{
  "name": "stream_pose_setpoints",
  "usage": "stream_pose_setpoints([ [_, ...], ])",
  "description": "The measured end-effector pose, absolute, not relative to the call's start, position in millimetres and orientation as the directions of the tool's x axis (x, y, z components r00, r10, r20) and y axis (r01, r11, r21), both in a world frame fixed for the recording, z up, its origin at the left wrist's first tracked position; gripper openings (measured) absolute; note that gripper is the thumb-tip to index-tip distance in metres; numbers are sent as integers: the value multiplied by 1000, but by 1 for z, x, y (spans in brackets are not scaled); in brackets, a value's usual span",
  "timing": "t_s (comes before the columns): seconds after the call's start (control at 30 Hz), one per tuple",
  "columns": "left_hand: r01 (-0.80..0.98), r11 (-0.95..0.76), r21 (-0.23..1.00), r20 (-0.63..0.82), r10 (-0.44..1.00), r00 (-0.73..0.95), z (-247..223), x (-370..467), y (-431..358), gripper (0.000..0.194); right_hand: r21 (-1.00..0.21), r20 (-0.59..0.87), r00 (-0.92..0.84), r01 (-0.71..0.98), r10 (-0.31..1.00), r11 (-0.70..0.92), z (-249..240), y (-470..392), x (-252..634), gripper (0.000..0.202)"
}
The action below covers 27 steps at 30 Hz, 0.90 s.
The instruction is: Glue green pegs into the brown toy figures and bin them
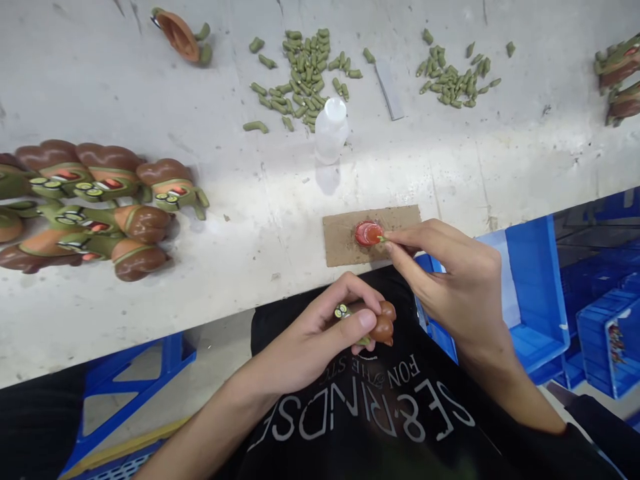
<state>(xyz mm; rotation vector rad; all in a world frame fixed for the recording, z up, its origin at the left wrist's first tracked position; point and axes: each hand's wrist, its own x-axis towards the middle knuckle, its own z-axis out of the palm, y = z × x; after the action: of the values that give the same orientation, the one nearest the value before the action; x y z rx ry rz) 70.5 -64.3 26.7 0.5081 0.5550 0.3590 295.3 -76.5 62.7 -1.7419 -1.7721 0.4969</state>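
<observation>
The worktable (260, 220) was a pale, scuffed surface, brightly lit along its near edge, with blue plastic crates (537, 293) stacked below it to the right and a blue frame (140, 380) under its left part.

Just below the near edge, over the person's lap, the left hand (320, 333) was curled around a small brown and green toy figure (375, 325), thumb pressed on its top. The right hand (445, 273) reached up over the edge, its thumb and forefinger pinched on a tiny green piece (382, 238) whose tip touched a red blob (369, 233) on a piece of cardboard (350, 237) lying at the near edge. The figure sat near the cardboard, just below it.

Behind the cardboard stood a small translucent bottle (331, 130). Farther back, toward the far edge, lay two scatters of green pieces (305, 73), with a thin grey strip (389, 90) between them. A cluster of finished figures (95, 200) lay at the left edge, one more (180, 35) near the far left corner, and others (620, 80) at the right edge.
</observation>
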Motion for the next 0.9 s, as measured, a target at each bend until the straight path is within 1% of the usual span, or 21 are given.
stream_pose_setpoints([
  [0.07,-167,775,609,-433,502,749,26,70,-62,18,-622,171,13,777,985,98,62,-77,296,20],
  [0.13,-133,761,635,-456,508,730,25,69,-61,31,-610,172,-1,785,985,108,61,-79,296,21],
  [0.2,-139,791,595,-459,477,749,25,70,-59,33,-602,163,-8,791,987,106,60,-80,297,21],
  [0.3,-201,839,506,-399,435,808,25,72,-58,28,-588,174,-14,800,985,115,58,-81,298,20],
  [0.37,-232,841,489,-350,432,831,24,73,-57,23,-580,180,-11,807,984,115,58,-80,298,19],
  [0.4,-237,832,502,-340,442,830,24,73,-57,21,-578,182,-7,808,983,113,58,-80,298,18],
  [0.43,-232,813,533,-341,458,821,23,72,-57,21,-579,179,-5,808,984,110,58,-80,298,18],
  [0.5,-194,747,636,-367,515,775,24,72,-56,21,-589,171,8,802,985,96,59,-79,297,18],
  [0.6,-94,584,806,-381,634,674,29,72,-51,21,-610,162,48,790,986,62,61,-78,295,18],
  [0.67,-47,478,877,-355,711,607,34,74,-46,20,-629,143,90,777,986,21,62,-77,294,18],
  [0.8,-24,371,928,-309,806,505,38,77,-40,15,-710,78,203,699,976,-89,63,-75,292,15],
  [0.9,-28,306,952,-259,848,462,36,78,-37,11,-742,34,231,657,972,-130,61,-75,293,14],
])
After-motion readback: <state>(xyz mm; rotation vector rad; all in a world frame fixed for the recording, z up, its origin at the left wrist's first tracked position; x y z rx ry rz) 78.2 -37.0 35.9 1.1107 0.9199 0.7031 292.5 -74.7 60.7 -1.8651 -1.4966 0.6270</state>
